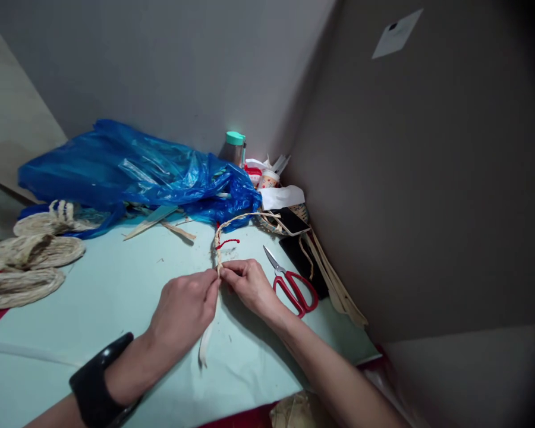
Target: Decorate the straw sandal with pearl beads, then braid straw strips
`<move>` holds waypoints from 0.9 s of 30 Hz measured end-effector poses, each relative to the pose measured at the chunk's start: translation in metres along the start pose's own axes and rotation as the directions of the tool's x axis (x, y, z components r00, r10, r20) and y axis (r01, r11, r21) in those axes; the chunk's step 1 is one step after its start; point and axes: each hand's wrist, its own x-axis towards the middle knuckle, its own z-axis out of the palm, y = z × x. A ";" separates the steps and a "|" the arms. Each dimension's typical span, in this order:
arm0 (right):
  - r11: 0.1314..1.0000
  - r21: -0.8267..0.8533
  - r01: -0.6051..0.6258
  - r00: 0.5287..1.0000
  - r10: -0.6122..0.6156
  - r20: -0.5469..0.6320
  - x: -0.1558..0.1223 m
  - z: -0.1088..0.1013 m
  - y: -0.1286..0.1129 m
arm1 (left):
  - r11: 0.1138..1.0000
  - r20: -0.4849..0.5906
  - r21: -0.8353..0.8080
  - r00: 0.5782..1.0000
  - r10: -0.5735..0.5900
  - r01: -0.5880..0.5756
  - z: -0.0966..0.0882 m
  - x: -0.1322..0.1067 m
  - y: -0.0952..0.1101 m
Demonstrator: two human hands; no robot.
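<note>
A thin plaited straw braid (232, 223) curves from the back of the pale green table (116, 285) toward me, with a red thread (228, 242) tied round it. My left hand (185, 312) and my right hand (249, 284) meet at its near end, both pinched shut on the braid. Loose flat strips (205, 345) hang from under my left hand onto the table. A black band sits on my left wrist (98, 380).
Red-handled scissors (292, 285) lie just right of my right hand. A blue plastic bag (134, 169) fills the back, woven straw pieces (27, 261) lie at the left. A green-lidded bottle (234, 147), cups and a black phone (289, 220) crowd the corner by the walls.
</note>
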 end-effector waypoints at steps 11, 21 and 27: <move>0.939 0.330 -0.092 0.995 0.071 0.075 0.000 -0.002 -0.005 | 0.985 -0.069 -0.164 0.996 -0.062 0.050 -0.011 0.009 -0.004; 0.982 0.190 -0.024 0.989 -0.004 0.147 0.000 0.000 -0.004 | 0.569 0.472 -0.705 0.879 -0.070 0.424 0.012 0.028 -0.026; 0.997 -0.066 0.027 0.998 -0.023 0.061 -0.009 -0.001 -0.007 | 0.416 0.533 -0.726 0.830 -0.161 0.547 0.010 0.029 -0.033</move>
